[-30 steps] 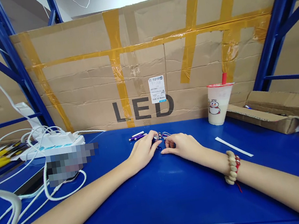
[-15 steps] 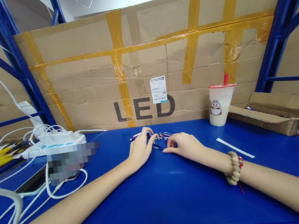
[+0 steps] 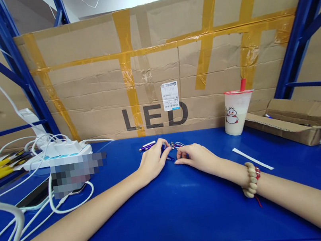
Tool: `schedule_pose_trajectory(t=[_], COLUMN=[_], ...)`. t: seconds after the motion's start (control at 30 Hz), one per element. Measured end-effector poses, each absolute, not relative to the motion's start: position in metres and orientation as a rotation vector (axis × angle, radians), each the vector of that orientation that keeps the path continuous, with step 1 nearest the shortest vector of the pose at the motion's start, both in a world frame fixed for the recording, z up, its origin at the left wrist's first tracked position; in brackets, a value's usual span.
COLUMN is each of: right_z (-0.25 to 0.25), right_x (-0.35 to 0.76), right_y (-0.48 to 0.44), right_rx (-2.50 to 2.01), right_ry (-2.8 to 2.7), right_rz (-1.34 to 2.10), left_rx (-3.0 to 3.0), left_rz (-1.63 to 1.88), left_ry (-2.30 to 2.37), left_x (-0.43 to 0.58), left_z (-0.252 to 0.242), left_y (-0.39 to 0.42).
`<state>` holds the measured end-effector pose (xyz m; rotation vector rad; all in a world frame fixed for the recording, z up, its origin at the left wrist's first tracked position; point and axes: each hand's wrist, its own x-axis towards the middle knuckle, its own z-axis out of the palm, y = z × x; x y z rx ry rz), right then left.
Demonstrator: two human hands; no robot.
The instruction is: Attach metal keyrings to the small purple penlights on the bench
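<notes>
Several small purple and silver metallic pieces (image 3: 147,146) lie on the blue table near its back, partly hidden by my left hand (image 3: 153,159). The fingers of that hand curl down over the silver parts (image 3: 172,146) in the middle, thumb and fingertips close together; what they grip is too small to make out. My right hand (image 3: 196,156) rests just right of these parts, thumb and index finger bent towards each other, and what lies between the tips cannot be made out. A beaded bracelet (image 3: 251,181) is on the right wrist.
A drink cup (image 3: 234,113) with a red straw stands at the back right, beside an open cardboard box (image 3: 291,127). A white strip (image 3: 252,158) lies before it. At left are a power strip (image 3: 62,149), white cables and a phone (image 3: 34,194). Behind stands a large cardboard panel (image 3: 99,93).
My left hand has shifted slightly right over the silver parts, uncovering more of the purple pieces at its left. My right hand has hardly moved.
</notes>
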<state>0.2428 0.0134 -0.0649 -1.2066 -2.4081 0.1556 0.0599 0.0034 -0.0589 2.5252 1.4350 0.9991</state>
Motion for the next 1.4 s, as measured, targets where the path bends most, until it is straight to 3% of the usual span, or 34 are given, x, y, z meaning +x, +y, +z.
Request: schedule_pose_trajectory(t=[0.83, 1.4], right_z=[-0.055, -0.053], right_x=[0.238, 0.240], right_y=[0.007, 0.005], right_rx=[-1.593, -1.599], right_ry=[-2.276, -2.229], right_rz=[0.036, -0.055], left_rx=[2.684, 2.679], left_rz=[0.905, 0.883], left_ry=[1.345, 1.377], left_x=[0.061, 0.062], left_z=[-0.059, -0.057], left_y=[0.002, 0.001])
